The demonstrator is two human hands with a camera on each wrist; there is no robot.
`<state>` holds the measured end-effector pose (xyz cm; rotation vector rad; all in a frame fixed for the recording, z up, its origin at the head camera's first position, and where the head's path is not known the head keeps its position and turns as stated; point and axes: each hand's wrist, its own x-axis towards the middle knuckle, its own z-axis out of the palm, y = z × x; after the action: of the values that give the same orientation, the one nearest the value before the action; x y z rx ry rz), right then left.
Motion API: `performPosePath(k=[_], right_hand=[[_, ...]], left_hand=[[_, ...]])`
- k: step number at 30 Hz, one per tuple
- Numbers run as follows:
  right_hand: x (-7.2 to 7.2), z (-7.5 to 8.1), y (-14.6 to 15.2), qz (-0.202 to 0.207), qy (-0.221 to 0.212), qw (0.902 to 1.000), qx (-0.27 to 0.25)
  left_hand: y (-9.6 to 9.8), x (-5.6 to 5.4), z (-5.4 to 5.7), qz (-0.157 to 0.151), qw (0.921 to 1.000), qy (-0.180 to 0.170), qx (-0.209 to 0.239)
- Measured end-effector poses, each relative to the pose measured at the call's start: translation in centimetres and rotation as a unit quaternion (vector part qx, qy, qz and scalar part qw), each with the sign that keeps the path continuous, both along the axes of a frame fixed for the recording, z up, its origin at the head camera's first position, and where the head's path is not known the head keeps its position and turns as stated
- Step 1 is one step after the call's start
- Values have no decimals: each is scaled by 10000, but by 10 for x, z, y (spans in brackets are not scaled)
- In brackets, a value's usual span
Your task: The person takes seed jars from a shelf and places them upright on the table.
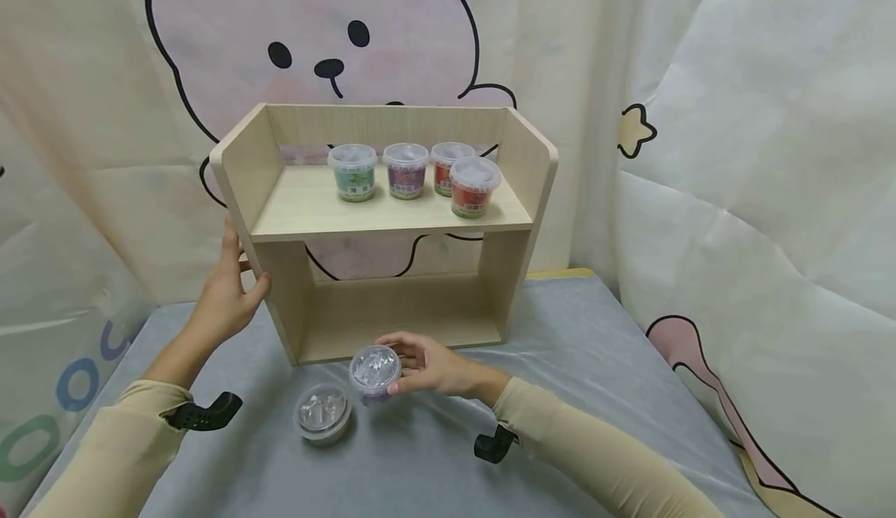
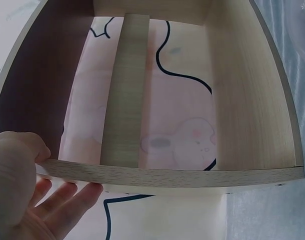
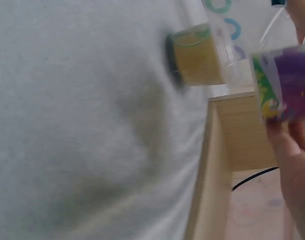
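My left hand (image 1: 227, 296) grips the left side panel of a two-tier wooden shelf (image 1: 301, 218). In the left wrist view the thumb lies on one side of the panel's edge, with fingers on the other. My right hand (image 1: 441, 366) holds a small purple tub (image 1: 374, 372) with a clear lid above the table, before the shelf. The right wrist view shows the tub's purple label (image 3: 292, 82) with green and white parts. Left of it, another clear-lidded tub (image 1: 323, 415) stands on the table; it looks yellow in the right wrist view.
On the upper tier stand a green tub (image 1: 355, 180), a purple-labelled tub (image 1: 406, 178) and two red tubs, one red tub (image 1: 470, 197) nearer the front. A grey-blue cloth (image 1: 560, 425) covers the table. Behind hangs a printed curtain (image 1: 560, 51).
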<state>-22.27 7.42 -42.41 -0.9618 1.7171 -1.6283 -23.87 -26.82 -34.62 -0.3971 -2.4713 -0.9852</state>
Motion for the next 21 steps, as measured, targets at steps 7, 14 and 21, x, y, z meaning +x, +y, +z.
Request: performPosePath(k=[7, 14, 21], right_hand=[[-3, -19, 2, 212, -332, 9992, 6], [-12, -35, 7, 240, -545, 9981, 176], [-17, -42, 5, 473, -714, 9956, 379]], left_hand=[[0, -1, 0, -5, 10000, 36, 14], [0, -3, 1, -51, 10000, 5, 12], [0, -1, 2, -22, 9999, -105, 16]])
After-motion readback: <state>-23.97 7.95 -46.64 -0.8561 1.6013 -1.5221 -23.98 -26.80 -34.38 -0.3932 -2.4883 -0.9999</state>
